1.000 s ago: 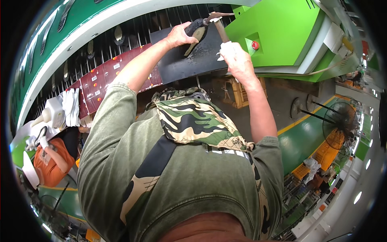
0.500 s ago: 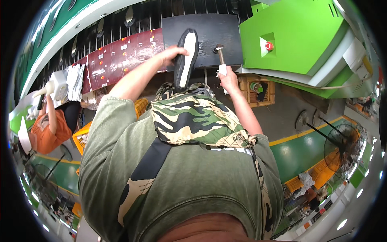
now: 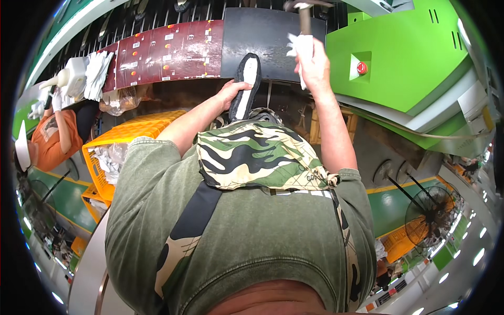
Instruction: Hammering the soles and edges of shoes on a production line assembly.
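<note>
In the head view, the left hand (image 3: 233, 93), just left of twelve o'clock, pinches a black-and-white shoe form (image 3: 247, 86) around its middle; the thumb lies on the white face and the other fingers are mostly hidden, a grip probably meant to steady it. The form sits at twelve o'clock, white face toward the camera, its far end overlapping the near edge of a dark plate (image 3: 273, 44). At one o'clock the right hand (image 3: 316, 65) has its fingers curled around a hammer (image 3: 305, 22), its handle wrapped in white cloth (image 3: 300, 46), perhaps for grip. Toward eleven, a red board (image 3: 157, 55) carries pale rectangular labels and orange dots, too small to read. Lettering on the camouflage cloth (image 3: 247, 157), at centre, is broken by folds.
</note>
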{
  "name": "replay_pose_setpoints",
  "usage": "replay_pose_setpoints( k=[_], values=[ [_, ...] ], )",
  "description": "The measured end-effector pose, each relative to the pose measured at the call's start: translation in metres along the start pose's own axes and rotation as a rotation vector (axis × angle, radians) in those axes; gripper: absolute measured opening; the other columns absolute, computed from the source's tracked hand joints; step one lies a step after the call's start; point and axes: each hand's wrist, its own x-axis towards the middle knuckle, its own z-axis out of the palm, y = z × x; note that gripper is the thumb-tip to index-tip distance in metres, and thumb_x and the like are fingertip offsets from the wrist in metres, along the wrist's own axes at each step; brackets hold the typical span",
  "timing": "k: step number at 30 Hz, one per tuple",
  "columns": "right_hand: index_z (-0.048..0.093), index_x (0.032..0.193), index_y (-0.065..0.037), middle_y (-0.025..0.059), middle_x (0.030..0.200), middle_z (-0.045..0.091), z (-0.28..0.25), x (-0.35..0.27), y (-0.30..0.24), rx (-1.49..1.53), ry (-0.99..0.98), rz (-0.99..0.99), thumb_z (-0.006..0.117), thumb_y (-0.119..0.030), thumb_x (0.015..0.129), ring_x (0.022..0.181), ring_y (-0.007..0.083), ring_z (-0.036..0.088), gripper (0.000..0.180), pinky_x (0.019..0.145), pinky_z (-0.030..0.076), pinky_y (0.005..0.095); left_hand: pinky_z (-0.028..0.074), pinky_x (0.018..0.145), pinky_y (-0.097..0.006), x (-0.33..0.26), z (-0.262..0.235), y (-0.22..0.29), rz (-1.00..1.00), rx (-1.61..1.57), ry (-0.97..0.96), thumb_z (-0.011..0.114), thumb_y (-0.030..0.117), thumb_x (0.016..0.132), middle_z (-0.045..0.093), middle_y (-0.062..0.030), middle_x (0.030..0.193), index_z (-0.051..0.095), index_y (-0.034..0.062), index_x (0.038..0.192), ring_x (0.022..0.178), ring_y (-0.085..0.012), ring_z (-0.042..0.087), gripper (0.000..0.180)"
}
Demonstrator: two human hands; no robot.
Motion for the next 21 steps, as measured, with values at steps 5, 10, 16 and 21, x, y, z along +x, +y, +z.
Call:
replay_pose_setpoints(
  k=[5, 10, 16, 21],
  values=[
    [0.048, 0.124, -0.002, 0.0174, 0.093, 0.07, 0.034, -0.02, 0.096, -0.12, 0.117, -0.267, 0.06, -0.014, 0.095, 0.064, 0.0234, 0.067, 0.033, 0.067, 0.055, 0.0386, 0.06, 0.067, -0.043, 0.005, 0.008, 0.008, 0.013, 0.024, -0.036, 0.074, 0.018, 0.079, 0.069, -0.0151, 0.089, 0.058, -0.0005, 0.116, 0.073, -0.0277, 0.07, 0.045],
    [0.055, 0.121, -0.004, 0.0147, 0.084, 0.069, 0.019, -0.013, 0.028, -0.415, -0.334, 0.253, 0.065, -0.021, 0.092, 0.052, 0.0192, 0.065, 0.035, 0.052, 0.054, 0.0354, 0.06, 0.068, -0.044, 0.008, -0.005, -0.002, 0.022, 0.003, 0.008, 0.075, 0.017, 0.077, 0.069, -0.0158, 0.09, 0.056, -0.0011, 0.118, 0.073, -0.0291, 0.07, 0.049],
    [0.045, 0.121, 0.001, 0.0072, 0.078, 0.06, 0.023, 0.007, -0.005, 0.162, 0.143, -0.263, 0.054, -0.014, 0.1, 0.054, 0.0134, 0.058, 0.027, 0.05, 0.051, 0.0272, 0.06, 0.07, -0.046, 0.011, -0.003, 0.001, 0.007, 0.0, 0.012, 0.077, 0.018, 0.074, 0.069, -0.0157, 0.09, 0.056, -0.0013, 0.119, 0.074, -0.0291, 0.07, 0.052],
    [0.047, 0.125, 0.0, 0.0123, 0.081, 0.065, 0.034, -0.007, 0.061, -0.716, -0.319, 0.137, 0.062, -0.017, 0.095, 0.055, 0.0162, 0.062, 0.037, 0.049, 0.051, 0.0316, 0.06, 0.07, -0.046, 0.011, -0.007, -0.008, 0.016, -0.007, 0.016, 0.077, 0.017, 0.074, 0.069, -0.0157, 0.09, 0.057, -0.001, 0.118, 0.074, -0.0291, 0.07, 0.051]
  ],
)
